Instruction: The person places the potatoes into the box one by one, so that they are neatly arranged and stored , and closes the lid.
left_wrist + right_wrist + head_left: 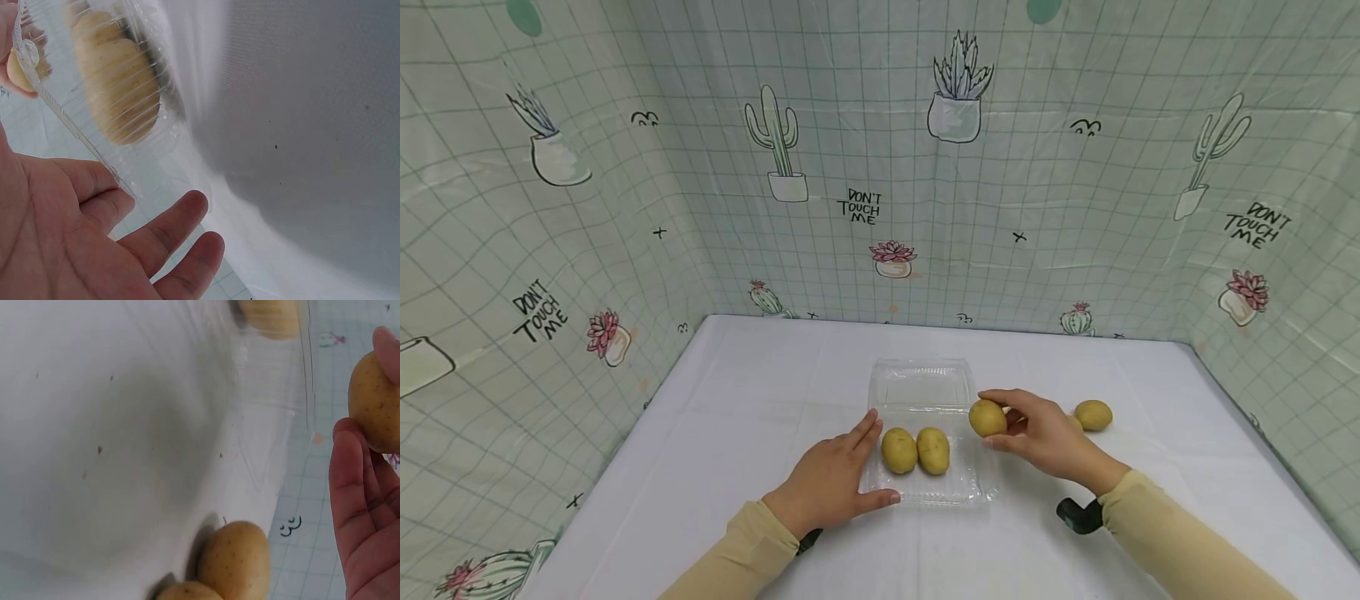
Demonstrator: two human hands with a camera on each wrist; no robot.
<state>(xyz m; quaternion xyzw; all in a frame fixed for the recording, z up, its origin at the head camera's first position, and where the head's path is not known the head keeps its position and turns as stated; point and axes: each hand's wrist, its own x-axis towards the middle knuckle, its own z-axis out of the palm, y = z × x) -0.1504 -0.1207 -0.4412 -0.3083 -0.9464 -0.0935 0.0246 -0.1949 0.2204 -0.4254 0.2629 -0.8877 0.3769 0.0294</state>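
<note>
Loading, apparently: right hand (1047,433) is gripping round yellow potato (987,417), straight-fingered left hand (829,477) touching clear rectangular plastic box (961,458); lowering needed.

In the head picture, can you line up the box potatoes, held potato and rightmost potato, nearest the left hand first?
1. Left box potato, beside the left hand.
2. Right box potato, next along.
3. Held potato, in the right hand.
4. Rightmost potato, on the table.

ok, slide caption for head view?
Right hand holds a potato near an open clear container holding two more potatoes.
</note>
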